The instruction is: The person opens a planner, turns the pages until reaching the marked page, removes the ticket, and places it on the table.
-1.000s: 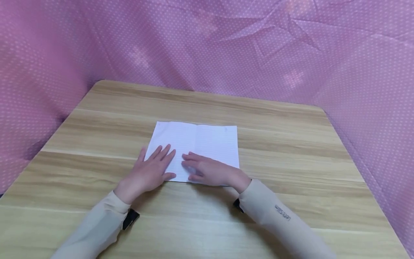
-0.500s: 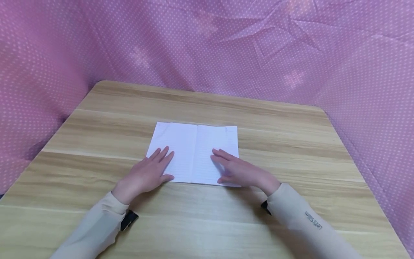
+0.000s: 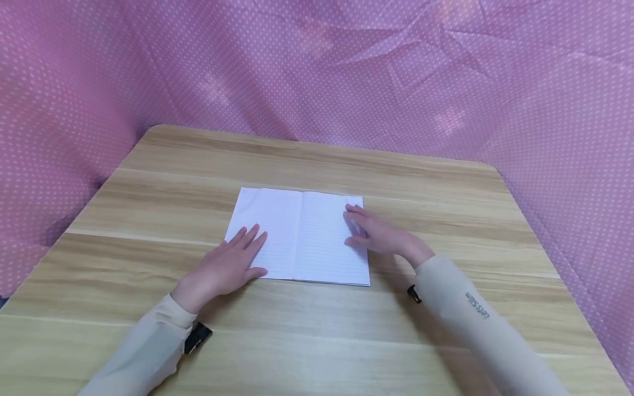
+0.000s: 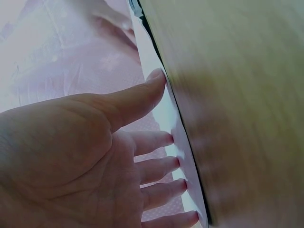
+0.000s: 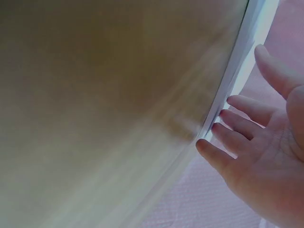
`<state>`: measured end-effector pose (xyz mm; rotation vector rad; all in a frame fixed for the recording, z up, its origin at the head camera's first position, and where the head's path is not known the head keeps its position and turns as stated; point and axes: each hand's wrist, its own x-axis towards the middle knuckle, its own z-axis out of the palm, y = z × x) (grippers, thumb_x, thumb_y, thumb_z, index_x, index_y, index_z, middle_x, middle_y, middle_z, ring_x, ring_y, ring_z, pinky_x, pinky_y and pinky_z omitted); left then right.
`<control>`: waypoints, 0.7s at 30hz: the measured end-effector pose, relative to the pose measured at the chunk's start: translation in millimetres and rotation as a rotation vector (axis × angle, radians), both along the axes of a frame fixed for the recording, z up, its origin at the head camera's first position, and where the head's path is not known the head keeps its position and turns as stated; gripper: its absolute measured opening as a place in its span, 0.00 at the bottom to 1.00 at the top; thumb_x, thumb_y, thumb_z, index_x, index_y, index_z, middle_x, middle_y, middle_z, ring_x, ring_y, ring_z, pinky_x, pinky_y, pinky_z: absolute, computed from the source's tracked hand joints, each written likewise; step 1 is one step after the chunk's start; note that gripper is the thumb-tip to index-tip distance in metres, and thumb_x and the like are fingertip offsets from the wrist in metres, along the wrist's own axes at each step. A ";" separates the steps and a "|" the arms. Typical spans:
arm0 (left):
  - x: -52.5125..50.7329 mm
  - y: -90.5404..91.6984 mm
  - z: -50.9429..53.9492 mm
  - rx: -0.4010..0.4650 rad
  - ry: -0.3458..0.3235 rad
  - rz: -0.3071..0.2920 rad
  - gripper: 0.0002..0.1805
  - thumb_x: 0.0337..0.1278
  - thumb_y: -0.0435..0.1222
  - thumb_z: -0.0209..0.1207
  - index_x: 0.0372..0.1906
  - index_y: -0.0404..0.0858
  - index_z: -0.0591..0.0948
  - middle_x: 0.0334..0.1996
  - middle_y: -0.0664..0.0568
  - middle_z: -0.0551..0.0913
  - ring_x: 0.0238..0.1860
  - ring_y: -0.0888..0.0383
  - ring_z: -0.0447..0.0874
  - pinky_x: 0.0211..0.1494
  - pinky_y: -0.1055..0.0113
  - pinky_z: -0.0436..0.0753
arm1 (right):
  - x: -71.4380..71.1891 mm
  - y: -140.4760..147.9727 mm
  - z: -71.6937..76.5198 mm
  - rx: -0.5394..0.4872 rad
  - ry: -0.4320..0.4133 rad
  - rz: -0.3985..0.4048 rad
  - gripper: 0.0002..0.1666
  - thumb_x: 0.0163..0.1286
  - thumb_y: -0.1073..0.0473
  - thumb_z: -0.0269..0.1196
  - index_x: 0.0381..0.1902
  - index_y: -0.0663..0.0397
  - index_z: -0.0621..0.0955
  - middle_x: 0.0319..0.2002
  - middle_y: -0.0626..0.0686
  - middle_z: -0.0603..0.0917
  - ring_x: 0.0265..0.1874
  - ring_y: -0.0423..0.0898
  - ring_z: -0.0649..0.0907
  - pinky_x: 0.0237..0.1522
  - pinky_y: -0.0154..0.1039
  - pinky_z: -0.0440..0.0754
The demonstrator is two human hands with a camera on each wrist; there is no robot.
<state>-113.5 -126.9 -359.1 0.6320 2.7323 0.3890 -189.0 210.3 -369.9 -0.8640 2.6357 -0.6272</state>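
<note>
An open notebook (image 3: pixel 324 242) with white lined pages lies flat on the table, its centre fold running away from me. My left hand (image 3: pixel 223 267) rests with spread fingers on the lower left page; in the left wrist view its fingertips (image 4: pixel 176 162) touch the paper. Over the right page's outer edge, near the upper corner, is my right hand (image 3: pixel 378 231), its fingers extended and holding nothing. The right wrist view shows that hand (image 5: pixel 261 137) with fingertips at the notebook's edge (image 5: pixel 232 78); whether all of them touch is hard to tell.
The wood-grain table (image 3: pixel 317 341) extends around the notebook on all sides. A pink dotted cloth (image 3: pixel 317 71) hangs behind the table and along both sides. Dark wrist devices show under both sleeves, such as the black one (image 3: pixel 198 336) at the left.
My right hand has slid from near the centre fold rightward across the page, then up toward its upper right corner. The left hand has stayed almost still on the left page.
</note>
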 end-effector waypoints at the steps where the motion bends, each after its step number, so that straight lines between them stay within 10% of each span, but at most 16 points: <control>1: -0.2 -0.2 -0.5 0.000 0.003 -0.002 0.39 0.70 0.47 0.55 0.76 0.32 0.55 0.76 0.36 0.49 0.75 0.36 0.44 0.70 0.36 0.55 | -6.4 0.7 -0.1 0.000 0.009 -0.010 0.43 0.72 0.52 0.61 0.73 0.69 0.58 0.76 0.65 0.51 0.75 0.60 0.51 0.73 0.53 0.48; 11: -1.2 -0.9 -2.4 -0.002 -0.003 -0.003 0.39 0.70 0.47 0.55 0.76 0.32 0.55 0.76 0.36 0.48 0.75 0.36 0.44 0.70 0.36 0.55 | -53.3 0.0 3.3 -0.032 -0.027 -0.128 0.39 0.73 0.54 0.61 0.72 0.70 0.61 0.72 0.68 0.60 0.71 0.62 0.61 0.72 0.54 0.54; 21: -1.5 -1.0 -1.5 -0.002 0.002 -0.008 0.39 0.70 0.47 0.55 0.76 0.31 0.56 0.76 0.35 0.49 0.75 0.36 0.44 0.70 0.36 0.55 | -63.2 -0.2 6.8 -0.202 -0.036 -0.203 0.25 0.71 0.59 0.62 0.63 0.63 0.74 0.70 0.61 0.68 0.69 0.60 0.66 0.69 0.55 0.63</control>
